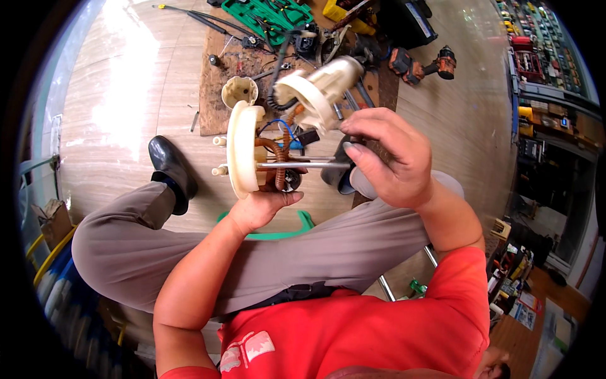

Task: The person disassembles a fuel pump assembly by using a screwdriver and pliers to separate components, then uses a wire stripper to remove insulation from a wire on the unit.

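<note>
Flange (240, 151) with two nozzles (219, 170) is clasped by left hand (257, 211); right hand (401, 164) has fingers (377, 129) half-curled, hold unclear.

We take this for a repair workshop.
We see a stained wooden board (214, 120) strewn with loose parts on the tiled floor (126, 82), an open green tool case (257, 18), an orange-and-black power tool (444, 64) and, at the right, shelves (548, 50) crammed with small items.
</note>
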The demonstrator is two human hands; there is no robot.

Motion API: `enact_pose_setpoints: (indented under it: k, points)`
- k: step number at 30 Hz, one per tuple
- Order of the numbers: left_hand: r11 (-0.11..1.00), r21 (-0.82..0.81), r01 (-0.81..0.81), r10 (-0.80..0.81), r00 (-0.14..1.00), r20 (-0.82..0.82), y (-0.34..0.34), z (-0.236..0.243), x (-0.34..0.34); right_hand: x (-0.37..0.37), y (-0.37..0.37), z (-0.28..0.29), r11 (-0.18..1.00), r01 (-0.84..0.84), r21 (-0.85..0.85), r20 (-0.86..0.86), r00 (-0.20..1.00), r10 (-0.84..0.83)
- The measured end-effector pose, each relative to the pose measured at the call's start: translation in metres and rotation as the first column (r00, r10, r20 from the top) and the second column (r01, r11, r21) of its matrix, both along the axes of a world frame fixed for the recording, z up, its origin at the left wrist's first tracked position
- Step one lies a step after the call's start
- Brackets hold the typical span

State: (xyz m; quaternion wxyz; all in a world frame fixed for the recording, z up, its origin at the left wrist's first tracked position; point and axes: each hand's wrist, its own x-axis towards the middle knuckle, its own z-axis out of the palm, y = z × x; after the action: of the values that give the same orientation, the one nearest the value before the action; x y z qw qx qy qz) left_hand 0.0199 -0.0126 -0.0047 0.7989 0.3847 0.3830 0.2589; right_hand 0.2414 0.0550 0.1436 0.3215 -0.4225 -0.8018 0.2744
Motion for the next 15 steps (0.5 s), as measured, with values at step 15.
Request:
enact_pose_setpoints:
  k: [15]
  points:
    - [0.995,0.089,0.049,-0.047,0.999,-0.024,0.0,-0.003,0.002,-0.003,-0.013,0.009,0.848,-0.265,-0.459,0.146,0.919,0.366]
